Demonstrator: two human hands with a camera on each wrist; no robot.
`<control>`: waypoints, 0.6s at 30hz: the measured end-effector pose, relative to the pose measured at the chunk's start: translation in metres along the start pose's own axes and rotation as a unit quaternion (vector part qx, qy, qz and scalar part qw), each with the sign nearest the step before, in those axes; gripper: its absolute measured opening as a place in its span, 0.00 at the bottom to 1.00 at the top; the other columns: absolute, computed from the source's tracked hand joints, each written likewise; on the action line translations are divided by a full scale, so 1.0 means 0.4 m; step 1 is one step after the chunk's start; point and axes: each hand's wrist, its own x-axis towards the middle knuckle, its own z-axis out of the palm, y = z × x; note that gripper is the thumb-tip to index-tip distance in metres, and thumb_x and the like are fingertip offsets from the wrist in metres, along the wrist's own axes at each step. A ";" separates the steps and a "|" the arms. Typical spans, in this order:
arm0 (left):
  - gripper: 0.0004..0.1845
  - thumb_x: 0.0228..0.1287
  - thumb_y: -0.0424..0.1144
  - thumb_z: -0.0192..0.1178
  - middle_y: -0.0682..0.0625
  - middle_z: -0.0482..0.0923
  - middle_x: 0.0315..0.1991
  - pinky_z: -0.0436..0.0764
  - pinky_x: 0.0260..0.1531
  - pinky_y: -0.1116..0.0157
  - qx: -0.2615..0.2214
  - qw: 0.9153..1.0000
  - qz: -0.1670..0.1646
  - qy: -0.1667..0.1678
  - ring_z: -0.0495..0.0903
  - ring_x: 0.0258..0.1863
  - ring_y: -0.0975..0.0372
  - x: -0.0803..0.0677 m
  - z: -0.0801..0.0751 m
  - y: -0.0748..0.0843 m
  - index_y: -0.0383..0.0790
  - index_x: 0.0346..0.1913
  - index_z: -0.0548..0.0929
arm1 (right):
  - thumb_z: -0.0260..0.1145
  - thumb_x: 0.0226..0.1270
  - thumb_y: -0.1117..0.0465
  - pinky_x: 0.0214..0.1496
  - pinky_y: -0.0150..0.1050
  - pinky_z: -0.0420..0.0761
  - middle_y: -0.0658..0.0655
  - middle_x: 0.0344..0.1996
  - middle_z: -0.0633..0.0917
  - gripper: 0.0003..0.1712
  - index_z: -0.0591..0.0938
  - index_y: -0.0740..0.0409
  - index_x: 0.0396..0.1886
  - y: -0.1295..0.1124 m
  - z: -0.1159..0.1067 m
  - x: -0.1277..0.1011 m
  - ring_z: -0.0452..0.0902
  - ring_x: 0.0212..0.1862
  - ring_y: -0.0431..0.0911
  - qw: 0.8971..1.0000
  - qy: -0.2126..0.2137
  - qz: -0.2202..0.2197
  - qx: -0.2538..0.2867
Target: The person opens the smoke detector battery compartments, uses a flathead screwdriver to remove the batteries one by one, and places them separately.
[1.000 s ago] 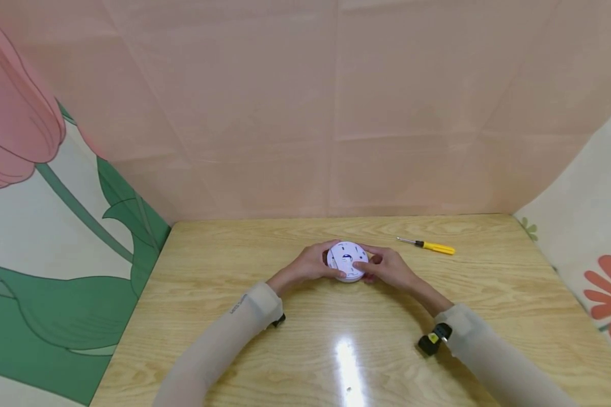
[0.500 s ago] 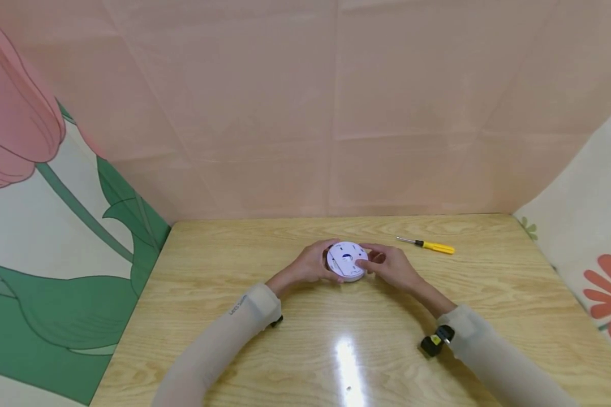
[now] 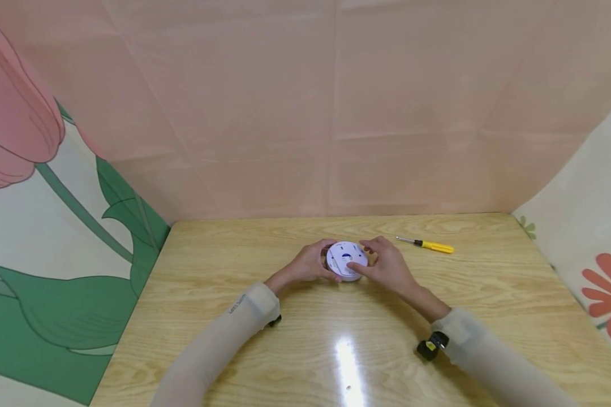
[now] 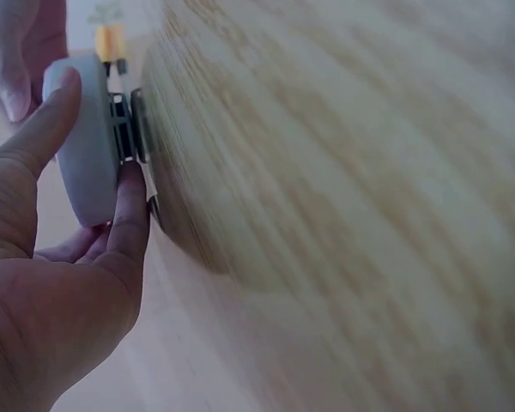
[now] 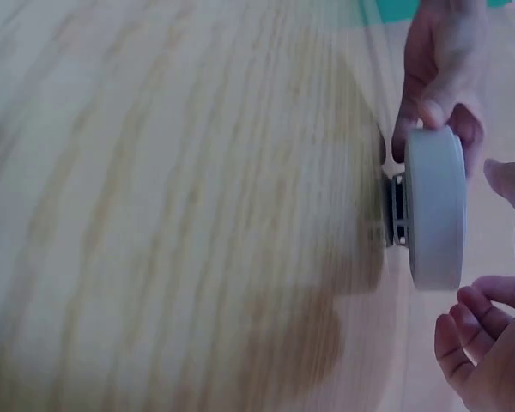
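A round white smoke detector (image 3: pixel 340 261) is held close over the table, its slotted flat face upward. Below its smooth rim (image 5: pixel 438 215) a narrower dark vented part faces the wood. My left hand (image 3: pixel 308 264) grips it from the left; in the left wrist view the thumb lies on the rim and a finger is tucked underneath at the vents. My right hand (image 3: pixel 392 270) is at its right side, thumb over the upper face. In the right wrist view the right hand's loosely bent fingers (image 5: pixel 472 330) stand apart from the rim.
A screwdriver (image 3: pixel 433 246) with a yellow handle lies on the wooden table (image 3: pixel 265 362) to the right, beyond the right hand. A pink cloth backdrop (image 3: pixel 285 113) rises behind the table's far edge. Flower-printed cloths (image 3: pixel 41 294) hang at both sides.
The right hand has loosened from the rim; its fingers have lifted and its thumb has slid left over the upper face. The left hand keeps its grip with little movement.
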 end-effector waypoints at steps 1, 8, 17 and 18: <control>0.52 0.48 0.38 0.86 0.44 0.79 0.69 0.73 0.73 0.60 -0.001 1.000 0.002 -0.001 0.79 0.68 0.54 0.000 0.000 0.000 0.39 0.77 0.70 | 0.86 0.54 0.47 0.39 0.41 0.83 0.60 0.41 0.84 0.40 0.86 0.69 0.58 -0.004 0.003 0.000 0.82 0.40 0.54 1.000 0.004 0.000 -0.006; 0.51 0.48 0.38 0.87 0.45 0.79 0.68 0.76 0.70 0.61 -0.004 1.000 0.008 0.001 0.79 0.66 0.55 -0.001 0.003 0.000 0.40 0.75 0.71 | 0.88 0.49 0.46 0.40 0.44 0.79 0.61 0.40 0.84 0.39 0.88 0.70 0.53 -0.019 0.021 0.000 0.78 0.41 0.54 0.999 0.020 -0.003 -0.027; 0.51 0.46 0.37 0.88 0.45 0.80 0.67 0.77 0.68 0.62 -0.006 1.000 0.012 0.006 0.81 0.65 0.56 0.003 0.006 -0.010 0.39 0.74 0.71 | 0.88 0.47 0.43 0.44 0.46 0.77 0.63 0.41 0.82 0.43 0.87 0.71 0.54 -0.025 0.047 -0.008 0.75 0.44 0.53 0.999 0.031 0.003 -0.034; 0.51 0.45 0.37 0.88 0.45 0.80 0.66 0.77 0.68 0.62 -0.008 1.000 0.011 0.006 0.81 0.64 0.56 0.003 0.006 -0.010 0.39 0.74 0.71 | 0.88 0.47 0.43 0.44 0.47 0.77 0.63 0.41 0.82 0.44 0.87 0.71 0.54 -0.025 0.049 -0.009 0.75 0.44 0.54 0.999 0.033 0.002 -0.036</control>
